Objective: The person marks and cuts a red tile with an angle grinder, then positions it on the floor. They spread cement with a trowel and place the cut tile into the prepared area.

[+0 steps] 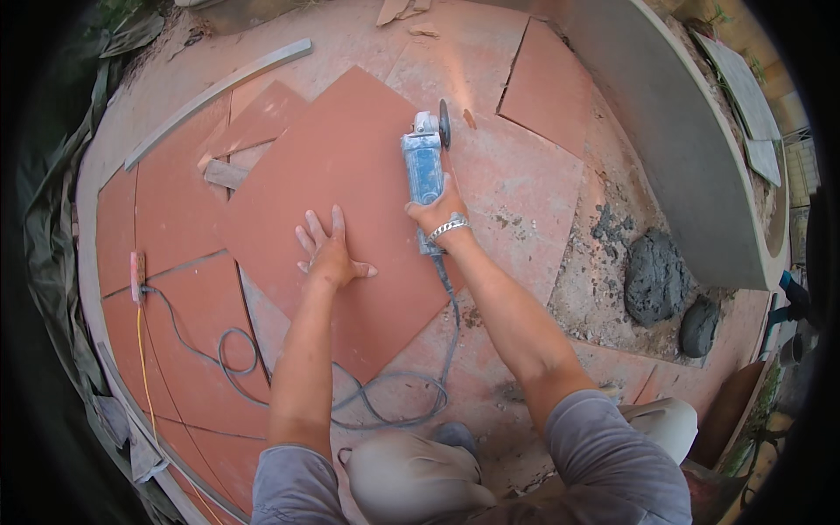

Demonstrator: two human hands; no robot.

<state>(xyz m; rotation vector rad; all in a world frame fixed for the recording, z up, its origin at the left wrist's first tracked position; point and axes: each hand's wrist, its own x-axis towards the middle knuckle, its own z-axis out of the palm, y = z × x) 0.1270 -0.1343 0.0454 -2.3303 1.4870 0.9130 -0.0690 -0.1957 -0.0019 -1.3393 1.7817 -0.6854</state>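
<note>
My right hand (440, 210), with a chain bracelet at the wrist, grips the body of a dusty blue angle grinder (425, 171). Its dark cutting disc (444, 123) stands on edge at the right side of a large reddish tile (350, 157); whether it touches the tile I cannot tell. Pressed flat on that tile, fingers spread, is my left hand (329, 254). The grinder's grey cord (452, 324) runs back from its rear end and loops near my knees.
A red-and-white connector (137, 276) joins the cord to a yellow cable (145, 367) at left. Wet mortar heaps (656, 276) lie at right below a low curved wall (691, 131). A long metal bar (219, 96) rests at upper left. A wood offcut (226, 173) sits beside the tile.
</note>
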